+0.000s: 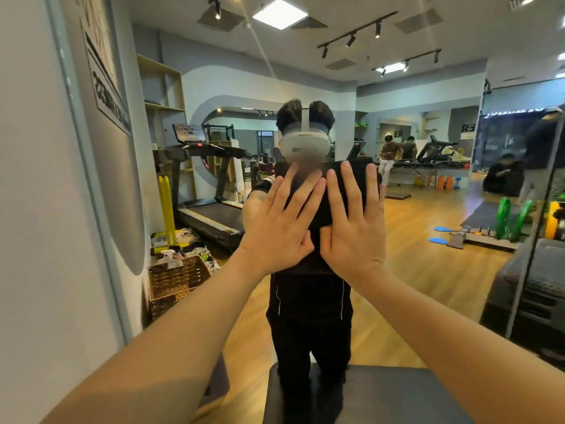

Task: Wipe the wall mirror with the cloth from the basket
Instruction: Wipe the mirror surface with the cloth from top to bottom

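Observation:
The wall mirror (412,224) fills most of the view and reflects a gym room and a person wearing a headset. A black cloth (324,206) is spread flat on the glass at chest height. My left hand (281,231) presses on the cloth's left part with straight, spread fingers. My right hand (354,224) presses on its right part the same way, thumb next to my left thumb. Most of the cloth is hidden under both hands. A woven basket (174,280) appears low on the left, in the reflection.
The mirror's grey frame edge (91,194) runs down the left beside a white wall. A dark padded bench (351,393) stands right below my arms. Reflected are a treadmill (208,209), yellow posts, green discs and people at the back.

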